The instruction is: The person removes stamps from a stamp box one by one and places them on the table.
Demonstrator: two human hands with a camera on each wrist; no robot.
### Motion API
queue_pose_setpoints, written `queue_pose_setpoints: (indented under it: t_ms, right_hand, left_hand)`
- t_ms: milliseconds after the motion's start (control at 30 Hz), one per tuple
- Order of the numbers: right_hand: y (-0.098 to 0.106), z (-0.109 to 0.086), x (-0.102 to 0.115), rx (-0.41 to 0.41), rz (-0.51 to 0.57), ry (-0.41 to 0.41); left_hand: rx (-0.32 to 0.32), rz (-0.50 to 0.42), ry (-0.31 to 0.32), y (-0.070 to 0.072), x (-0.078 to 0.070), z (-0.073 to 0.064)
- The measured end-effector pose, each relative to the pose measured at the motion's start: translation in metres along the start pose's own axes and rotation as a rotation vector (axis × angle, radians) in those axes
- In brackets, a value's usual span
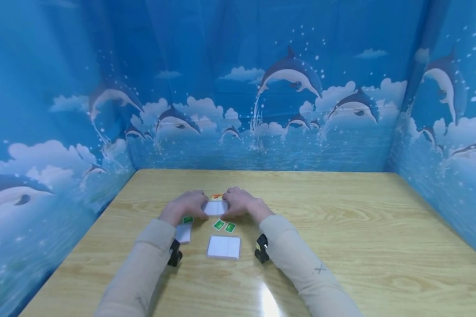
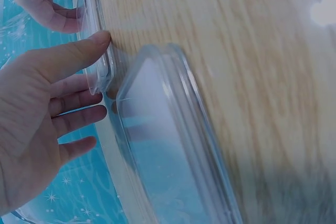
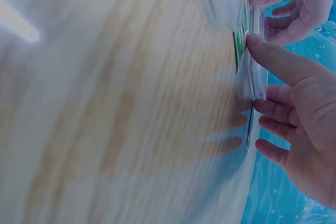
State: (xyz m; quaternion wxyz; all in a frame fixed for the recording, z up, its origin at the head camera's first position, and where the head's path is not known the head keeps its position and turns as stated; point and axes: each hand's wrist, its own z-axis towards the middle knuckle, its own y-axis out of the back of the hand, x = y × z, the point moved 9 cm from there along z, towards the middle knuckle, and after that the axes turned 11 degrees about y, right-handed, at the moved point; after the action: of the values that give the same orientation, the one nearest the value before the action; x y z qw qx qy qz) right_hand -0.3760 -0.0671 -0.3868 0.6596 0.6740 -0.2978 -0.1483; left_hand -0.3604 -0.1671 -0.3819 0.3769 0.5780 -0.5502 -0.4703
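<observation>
Between my left hand and my right hand is a flat clear plastic case with a whitish top. Each hand pinches one end of it, thumb on the near side and fingers on the far side. In the left wrist view the left thumb presses the rim of the held case, the lower fingers spread loosely. The right wrist view shows the right thumb and fingertips at the other end of this case, close over the table. A small card with orange-red print lies just behind it.
Two small green cards lie in front of the hands, and another green card by the left wrist. A second clear case rests nearer me; a third case is partly hidden by the left sleeve. Dolphin-print curtains border the wooden table.
</observation>
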Motion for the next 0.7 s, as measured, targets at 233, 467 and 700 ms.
queue_pose_setpoints:
  t_ms: [233,467,700]
  right_hand:
    - [0.0005,-0.0014,0.0,-0.013,0.01,0.007]
    - [0.0014,-0.0006,0.0012,-0.025,-0.003,0.018]
    - [0.0038,-0.0001,0.0006,-0.03,-0.066,0.022]
  left_hand:
    - [0.021,-0.001,0.015,-0.001,0.0008,-0.0008]
    - [0.016,0.008,0.03,-0.0004,0.0032,0.0]
    - [0.002,0.022,0.04,0.0014,0.0064,0.0024]
